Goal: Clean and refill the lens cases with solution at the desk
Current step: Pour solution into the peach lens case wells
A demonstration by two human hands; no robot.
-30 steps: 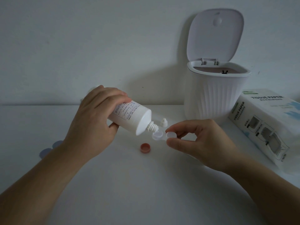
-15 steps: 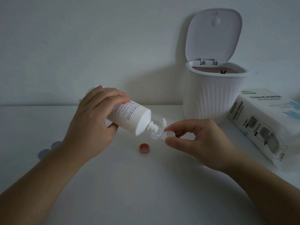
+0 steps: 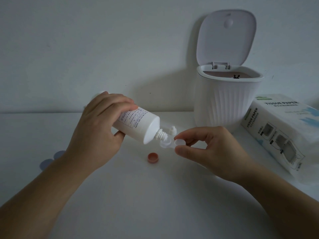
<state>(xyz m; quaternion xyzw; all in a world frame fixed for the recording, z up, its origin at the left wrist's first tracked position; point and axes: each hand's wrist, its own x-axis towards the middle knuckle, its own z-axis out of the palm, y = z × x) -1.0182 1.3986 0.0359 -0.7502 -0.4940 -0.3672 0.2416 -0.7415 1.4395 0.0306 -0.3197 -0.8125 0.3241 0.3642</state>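
L hand (image 3: 96,133) grips tilted solution bottle (image 3: 136,124), nozzle now nearer the open well. R hand (image 3: 207,147) pinches lens case (image 3: 170,144); filling prob. underway.

White bottle (image 3: 138,125) tilted — nozzle over open lens case (image 3: 170,143).

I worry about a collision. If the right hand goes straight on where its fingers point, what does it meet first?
Probably the solution bottle: the right hand holding the lens case points left at its nozzle, though depth is unclear.

bottle (image 3: 138,124): matt white plastic | bin (image 3: 222,104): ribbed plastic | desk (image 3: 155,195): smooth matt
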